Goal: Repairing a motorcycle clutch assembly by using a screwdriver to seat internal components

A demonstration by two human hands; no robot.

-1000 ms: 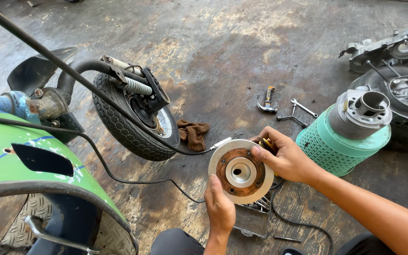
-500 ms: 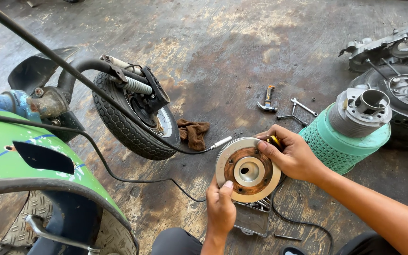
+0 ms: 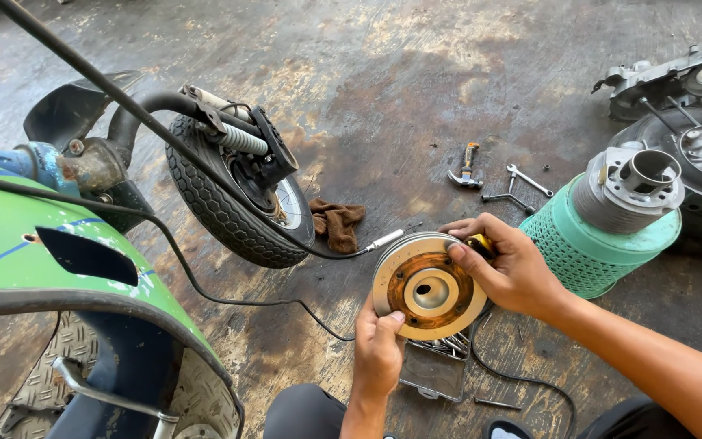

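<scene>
Rusty round metal disc (image 3: 431, 286) at lower centre, left hand (image 3: 378, 351) clenched on its bottom rim, right hand (image 3: 504, 267) grasping its right edge, ribbed teal basket (image 3: 578, 248) beside, stained concrete floor (image 3: 383, 89)

A scooter repair workshop, its stained concrete floor (image 3: 416, 73) serving as work surface. A green scooter (image 3: 50, 252) stands with its front wheel (image 3: 233, 207) exposed, amid scattered wrenches (image 3: 517, 185), a hammer (image 3: 466, 169) and engine parts (image 3: 676, 77).

Colours and patterns noted, head view.
We record a rust-orange, cream-rimmed metal disc (image 3: 430, 286), a teal mesh-patterned basket (image 3: 578, 248), a black block-treaded tyre (image 3: 221, 203), a green scooter panel (image 3: 50, 260) with blue stripes, a brown rag (image 3: 337, 223), and a grey stained floor (image 3: 383, 81).
</scene>
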